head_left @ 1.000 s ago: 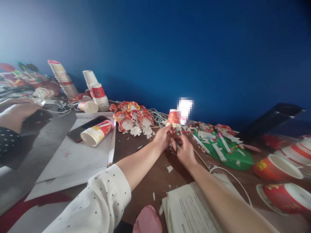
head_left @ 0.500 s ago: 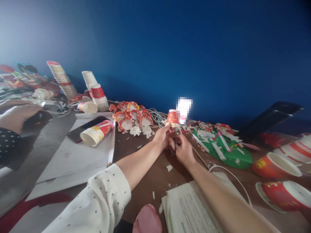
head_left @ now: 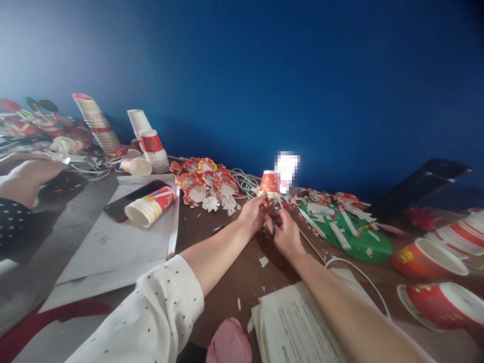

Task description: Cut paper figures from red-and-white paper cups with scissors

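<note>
Near the middle of the table my left hand [head_left: 254, 214] is closed, its fingertips at the lower edge of a red and gold paper cup [head_left: 268, 182], which it appears to hold with the narrow end up. Dark-handled scissors [head_left: 273, 228] are in my right hand [head_left: 288, 234], fingers through the loops. The blades point up toward the cup's lower edge, mostly hidden by the fingers. Both hands are close together. Behind them lies a pile of cut red and white paper-cup pieces [head_left: 207, 185].
Stacked paper cups [head_left: 99, 126] lean at the back left. A phone [head_left: 121, 206] and lying cups [head_left: 151, 205] rest on a white box [head_left: 91, 247]. Markers and scraps cover a green sheet [head_left: 372, 247]. A cable [head_left: 372, 285] curves past papers [head_left: 295, 322]. A co-worker's hand [head_left: 34, 176] is at far left.
The scissor handles in my right hand have shifted slightly. My left hand and the cup stay in nearly the same place.
</note>
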{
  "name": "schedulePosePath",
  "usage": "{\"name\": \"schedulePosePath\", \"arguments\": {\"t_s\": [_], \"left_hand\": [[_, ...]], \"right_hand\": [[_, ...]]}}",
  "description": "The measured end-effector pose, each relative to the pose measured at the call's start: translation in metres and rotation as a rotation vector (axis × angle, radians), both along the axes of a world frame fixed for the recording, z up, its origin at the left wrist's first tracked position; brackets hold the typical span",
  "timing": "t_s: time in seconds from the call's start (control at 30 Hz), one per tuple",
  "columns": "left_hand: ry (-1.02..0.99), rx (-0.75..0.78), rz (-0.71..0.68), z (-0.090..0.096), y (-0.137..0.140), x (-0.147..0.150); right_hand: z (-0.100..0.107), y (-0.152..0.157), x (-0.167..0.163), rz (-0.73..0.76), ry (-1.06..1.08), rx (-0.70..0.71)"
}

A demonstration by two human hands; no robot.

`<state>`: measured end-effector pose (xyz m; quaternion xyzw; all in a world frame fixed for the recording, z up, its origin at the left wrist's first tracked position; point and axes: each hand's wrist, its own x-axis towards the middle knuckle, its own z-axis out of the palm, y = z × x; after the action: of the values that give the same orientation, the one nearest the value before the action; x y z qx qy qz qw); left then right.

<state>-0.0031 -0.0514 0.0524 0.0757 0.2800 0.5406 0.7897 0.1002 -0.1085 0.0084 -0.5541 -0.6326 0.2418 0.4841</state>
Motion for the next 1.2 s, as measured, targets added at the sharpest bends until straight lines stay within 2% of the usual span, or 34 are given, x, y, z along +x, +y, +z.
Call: {"name": "schedulePosePath", "arguments": {"t_s": [0.53,0.77,1.0,1.2], "left_hand": [[-0.024,-0.005,0.026,-0.003,0.002,0.001],[0.010,0.004,-0.039,-0.006,0.001,0.002],[0.094,0.059,-0.110,-0.015,0.002,0.002],[0.111,0.079,-0.119,-0.015,0.001,0.002]], "right_hand": [[0.004,-0.001,-0.003,-0.016,0.021,-0.063],[0.010,-0.003,-0.006,-0.025,0.106,-0.081],[0.014,-0.003,-0.006,-0.069,0.080,-0.069],[0.016,-0.004,-0.007,-0.057,0.067,-0.051]]}}
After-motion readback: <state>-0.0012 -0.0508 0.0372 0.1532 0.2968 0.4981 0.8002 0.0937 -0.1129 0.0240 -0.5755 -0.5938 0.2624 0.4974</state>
